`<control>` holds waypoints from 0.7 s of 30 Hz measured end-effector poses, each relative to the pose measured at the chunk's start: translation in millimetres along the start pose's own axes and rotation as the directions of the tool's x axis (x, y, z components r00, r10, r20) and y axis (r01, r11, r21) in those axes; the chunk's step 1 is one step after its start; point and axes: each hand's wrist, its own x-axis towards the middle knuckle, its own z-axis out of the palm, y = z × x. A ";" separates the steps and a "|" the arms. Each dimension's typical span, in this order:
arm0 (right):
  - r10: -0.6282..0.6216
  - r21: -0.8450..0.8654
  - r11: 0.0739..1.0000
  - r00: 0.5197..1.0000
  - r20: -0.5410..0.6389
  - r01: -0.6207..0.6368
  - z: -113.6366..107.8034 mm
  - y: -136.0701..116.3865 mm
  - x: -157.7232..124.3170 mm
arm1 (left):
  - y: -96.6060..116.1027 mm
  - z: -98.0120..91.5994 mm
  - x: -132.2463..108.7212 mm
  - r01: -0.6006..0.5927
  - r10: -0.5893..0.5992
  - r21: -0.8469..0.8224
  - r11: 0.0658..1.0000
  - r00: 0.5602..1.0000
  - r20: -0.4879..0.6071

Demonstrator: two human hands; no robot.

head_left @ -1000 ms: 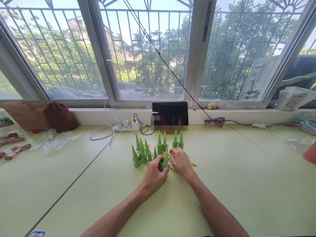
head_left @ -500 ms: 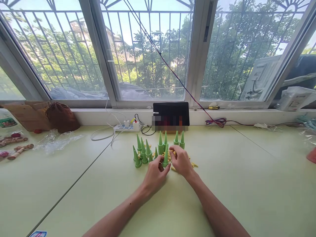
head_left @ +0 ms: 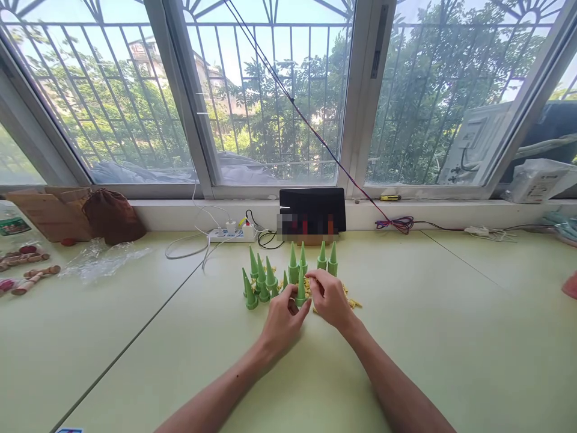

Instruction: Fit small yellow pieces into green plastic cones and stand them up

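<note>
My left hand (head_left: 280,317) has its thumb and fingers closed around the base of a green cone (head_left: 300,291), which points upward. Just right of that cone is my right hand (head_left: 332,298), its thumb and fingertips pinched together; anything between them is too small or hidden to name. Several more green cones stand upright in a left cluster (head_left: 261,278), behind the hands (head_left: 293,262) and at the back right (head_left: 332,260). Small yellow pieces (head_left: 355,303) lie heaped on the table, partly covered by my right hand.
A dark screen (head_left: 312,207) leans at the sill behind the cones. Left of it are a white power strip (head_left: 232,234) and cables. Farther left sit a brown drawstring bag (head_left: 115,216), clear plastic (head_left: 97,261) and wooden toys (head_left: 40,279). A cable bundle (head_left: 396,224) lies back right.
My right fingertips have shifted slightly lower and closer to the held cone. My left hand keeps its hold, with the cone nearly in the same place.
</note>
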 end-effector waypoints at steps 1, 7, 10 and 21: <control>0.001 0.006 1.000 1.000 -0.006 -0.001 -0.2 -0.4 -0.5 | 0.1 -0.1 0.1 0.005 -0.005 0.002 1.000 1.000 -0.007; 0.029 0.051 0.998 0.999 0.018 -0.030 -0.6 -3.6 -3.7 | 2.2 -0.7 0.6 0.048 -0.049 -0.020 0.999 0.998 -0.025; 0.039 0.079 0.996 0.998 0.054 -0.044 -0.1 -4.1 -4.8 | 3.8 -1.0 0.2 0.064 -0.065 -0.031 0.997 0.997 -0.030; 0.068 0.105 0.991 0.992 0.109 -0.079 0.3 -3.7 -4.5 | 3.1 -0.8 -1.8 0.037 -0.041 -0.083 0.996 0.998 -0.047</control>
